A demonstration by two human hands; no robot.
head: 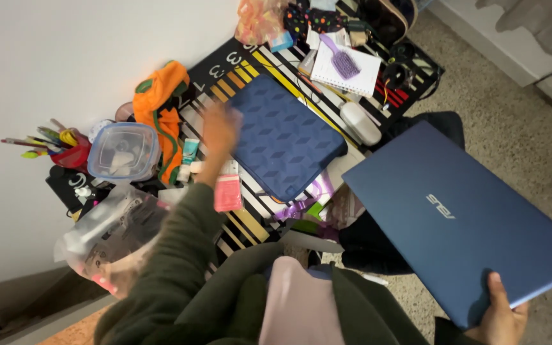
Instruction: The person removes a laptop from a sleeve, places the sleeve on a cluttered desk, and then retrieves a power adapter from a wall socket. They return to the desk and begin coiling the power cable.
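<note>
While looking down from head height, holding a closed blue laptop [461, 223] out over the speckled floor [512, 115] at the right of the scene, well apart from the clutter. Grasping its near corner with the right hand [501, 316], thumb pressing on the lid, fingers curling underneath. Stretching the left hand [220, 128], arm in a dark green sleeve, toward the left edge of a blue padded laptop case [282, 137] lying on a black striped mat [237, 76] against the white wall [65, 51].

Judging the work in hand: carrying a wide, flat machine by one corner, so probably needing a firm pinch and a level lid, avoiding any tipping toward the floor. Drawing the laptop nearer the body likely easing strain on the wrist. Taking the padded case by its edge rather than its middle probably sparing the pink packet [228, 191] lying just beside it.

Smearing of the left hand with motion, so no telling spread fingers from curled ones, nor touching from hovering. Hiding of the right fingers beneath the laptop, with the wrist cut off at the near edge. Crowding the left of the mat: a clear lidded container [122, 152], an orange and green cloth [158, 102], a red cup of pencils [71, 153] and a crinkled clear bag [110, 233], contents too murky for naming. Lying farther off, a purple hairbrush [342, 61] on a white notepad [359, 80], with more oddments cut off at the far edge.
</note>
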